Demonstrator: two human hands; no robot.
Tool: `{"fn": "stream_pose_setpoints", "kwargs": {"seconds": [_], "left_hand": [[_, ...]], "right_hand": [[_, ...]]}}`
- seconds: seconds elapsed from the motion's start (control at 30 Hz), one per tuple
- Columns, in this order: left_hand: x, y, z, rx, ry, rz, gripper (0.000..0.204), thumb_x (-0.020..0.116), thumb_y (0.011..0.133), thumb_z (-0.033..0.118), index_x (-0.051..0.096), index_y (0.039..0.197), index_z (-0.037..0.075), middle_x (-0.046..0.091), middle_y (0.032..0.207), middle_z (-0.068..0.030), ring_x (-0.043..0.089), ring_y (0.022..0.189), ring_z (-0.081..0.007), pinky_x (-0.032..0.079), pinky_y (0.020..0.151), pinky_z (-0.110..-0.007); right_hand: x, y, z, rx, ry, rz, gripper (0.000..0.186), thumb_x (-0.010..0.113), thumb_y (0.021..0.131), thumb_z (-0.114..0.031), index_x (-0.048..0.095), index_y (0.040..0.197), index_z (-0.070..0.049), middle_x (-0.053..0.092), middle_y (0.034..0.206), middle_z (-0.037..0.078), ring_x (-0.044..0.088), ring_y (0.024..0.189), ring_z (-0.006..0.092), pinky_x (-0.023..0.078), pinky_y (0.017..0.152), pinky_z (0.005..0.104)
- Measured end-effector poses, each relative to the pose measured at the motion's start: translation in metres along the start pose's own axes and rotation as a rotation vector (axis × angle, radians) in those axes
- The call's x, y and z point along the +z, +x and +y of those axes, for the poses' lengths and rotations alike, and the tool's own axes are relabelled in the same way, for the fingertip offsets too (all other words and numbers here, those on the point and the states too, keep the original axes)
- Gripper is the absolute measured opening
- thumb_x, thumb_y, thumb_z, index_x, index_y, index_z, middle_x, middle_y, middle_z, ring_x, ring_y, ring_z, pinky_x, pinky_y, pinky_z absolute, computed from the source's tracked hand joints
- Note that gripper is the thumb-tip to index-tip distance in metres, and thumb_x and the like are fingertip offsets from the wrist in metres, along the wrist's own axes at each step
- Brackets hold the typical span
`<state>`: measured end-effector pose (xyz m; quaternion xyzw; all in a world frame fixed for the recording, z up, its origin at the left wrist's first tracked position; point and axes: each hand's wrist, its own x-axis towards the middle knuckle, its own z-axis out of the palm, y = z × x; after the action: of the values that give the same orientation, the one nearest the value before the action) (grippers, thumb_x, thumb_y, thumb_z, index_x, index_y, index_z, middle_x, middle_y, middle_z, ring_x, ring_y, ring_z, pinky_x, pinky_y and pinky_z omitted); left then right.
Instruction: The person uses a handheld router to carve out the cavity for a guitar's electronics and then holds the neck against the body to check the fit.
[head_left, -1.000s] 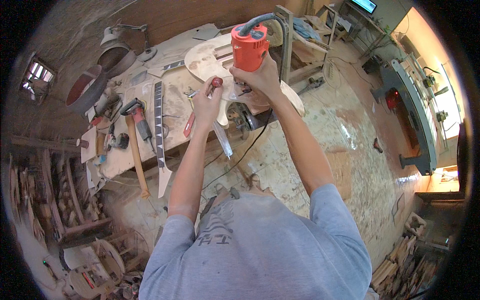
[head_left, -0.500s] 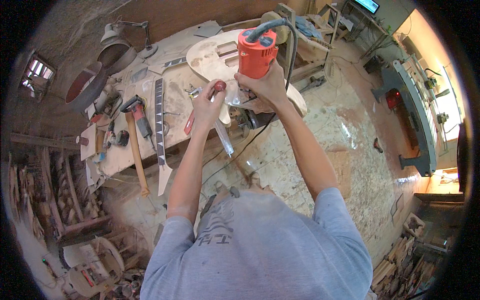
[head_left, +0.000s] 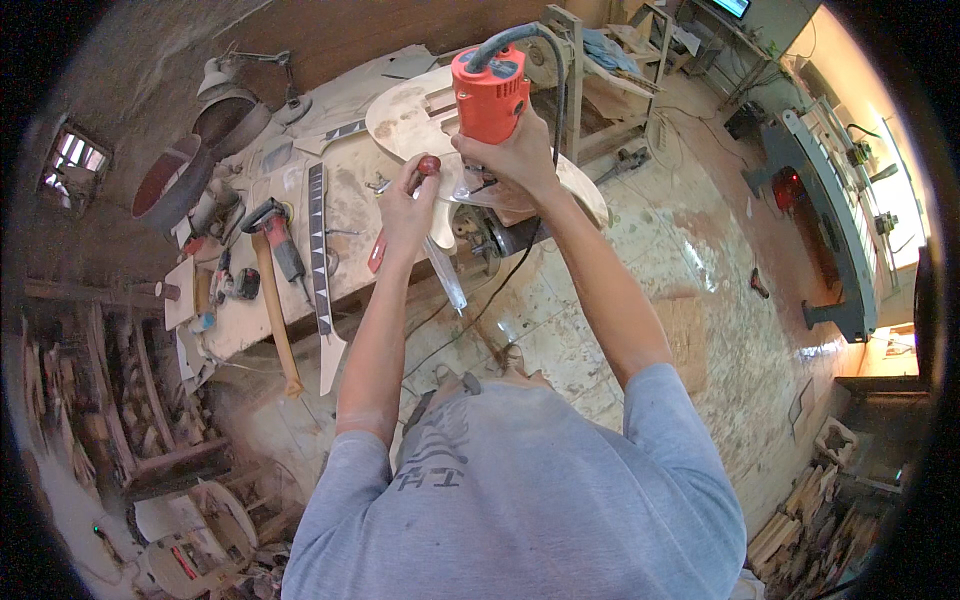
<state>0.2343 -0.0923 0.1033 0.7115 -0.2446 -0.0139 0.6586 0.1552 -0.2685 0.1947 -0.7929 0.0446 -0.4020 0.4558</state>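
An orange-red trim router (head_left: 488, 100) stands upright over a pale wooden guitar body (head_left: 393, 118), with a thick black cord curving from its top. My right hand (head_left: 518, 160) is wrapped round the lower part of the router's housing. My left hand (head_left: 402, 208) grips the round red knob (head_left: 429, 165) at the near left of the tool. A clear base plate (head_left: 470, 190) shows between the two hands and rests over the body's near side. The router's cutter is hidden by my right hand and the housing. A metal clamp bar (head_left: 445, 275) juts out below the body at the table edge.
Left of my left arm, a guitar neck with inlays (head_left: 319, 250), a wooden-handled tool (head_left: 275, 320) and a red-black power tool (head_left: 285, 245) lie on the workbench (head_left: 235, 325). A desk lamp (head_left: 215, 80) stands behind. The cord hangs toward the dusty floor (head_left: 600, 350). A grey machine (head_left: 825, 230) stands right.
The router and both hands have shifted a little to the left over the guitar body. Both hands keep their hold, and the view has moved slightly.
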Motion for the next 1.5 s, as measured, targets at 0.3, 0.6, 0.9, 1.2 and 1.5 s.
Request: {"fn": "stream_pose_setpoints", "kwargs": {"seconds": [0.3,0.6,0.9,1.2,1.5], "left_hand": [[-0.002,0.002,0.004,-0.004,0.008,-0.009,0.035,0.069,0.100,0.011,0.067,0.133,-0.002,0.077,0.117,-0.0108,0.071,0.111,-0.0146,0.054,0.098,-0.029],[-0.003,-0.001,0.002,0.003,-0.033,-0.022,0.035,0.069,0.100,0.012,0.068,0.132,-0.002,0.077,0.115,-0.0114,0.072,0.110,-0.0155,0.054,0.096,-0.029],[-0.004,-0.008,0.006,0.005,-0.038,-0.011,0.035,0.068,0.099,0.012,0.068,0.131,-0.002,0.078,0.113,-0.0105,0.072,0.108,-0.0148,0.054,0.096,-0.030],[-0.005,-0.002,0.003,-0.018,-0.007,-0.015,0.038,0.069,0.098,0.014,0.068,0.133,-0.001,0.078,0.116,-0.0130,0.073,0.111,-0.0171,0.054,0.098,-0.030],[-0.003,0.002,-0.010,0.023,-0.019,0.009,0.036,0.069,0.099,0.016,0.069,0.132,0.001,0.078,0.114,-0.0133,0.074,0.109,-0.0171,0.055,0.097,-0.031]], "right_hand": [[0.003,0.004,-0.001,0.012,-0.022,-0.028,0.082,0.090,0.066,-0.040,0.057,0.131,-0.003,0.077,0.106,0.016,0.077,0.094,0.0318,0.060,0.085,0.0410],[0.000,-0.002,-0.002,0.026,0.002,-0.018,0.077,0.095,0.067,-0.041,0.063,0.124,-0.001,0.077,0.105,0.014,0.075,0.094,0.0259,0.059,0.086,0.0387],[-0.002,-0.004,-0.007,0.022,0.018,-0.031,0.074,0.096,0.067,-0.039,0.063,0.121,-0.001,0.077,0.099,0.013,0.076,0.089,0.0246,0.059,0.083,0.0383],[0.001,0.000,-0.002,0.014,0.001,-0.015,0.070,0.095,0.068,-0.038,0.065,0.119,-0.002,0.078,0.099,0.013,0.076,0.091,0.0239,0.060,0.085,0.0382],[0.002,0.000,-0.005,0.037,0.015,-0.028,0.069,0.094,0.069,-0.039,0.065,0.119,-0.002,0.077,0.102,0.013,0.076,0.094,0.0252,0.059,0.087,0.0381]]}}
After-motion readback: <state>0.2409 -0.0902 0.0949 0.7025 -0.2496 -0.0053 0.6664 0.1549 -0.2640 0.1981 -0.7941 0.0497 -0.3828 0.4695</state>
